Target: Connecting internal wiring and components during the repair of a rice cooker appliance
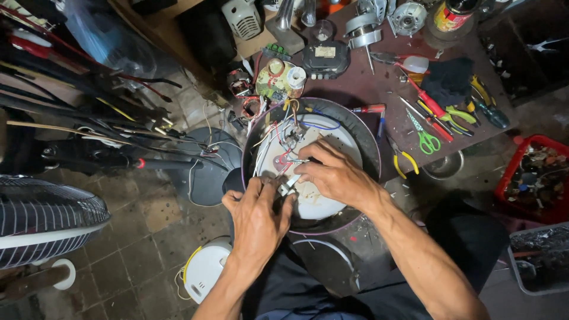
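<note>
Both hands worked at the round appliance base (355,133): the left hand (258,216) gripped a small white connector (288,187) in closed fingers, and the right hand (335,175), at its two o'clock, pinched the wires (283,159), which I think needed a steady, gentle hold.

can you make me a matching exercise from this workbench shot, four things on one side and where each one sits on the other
Things:
1. scissors
2. red bin
3. fan grille
4. left hand

Places:
A. far right, beside the bench
B. on the bench, right of the round appliance
C. at the appliance's near rim, on a small white part
D. far left, over the floor

Pairs: 1-B, 2-A, 3-D, 4-C
</note>
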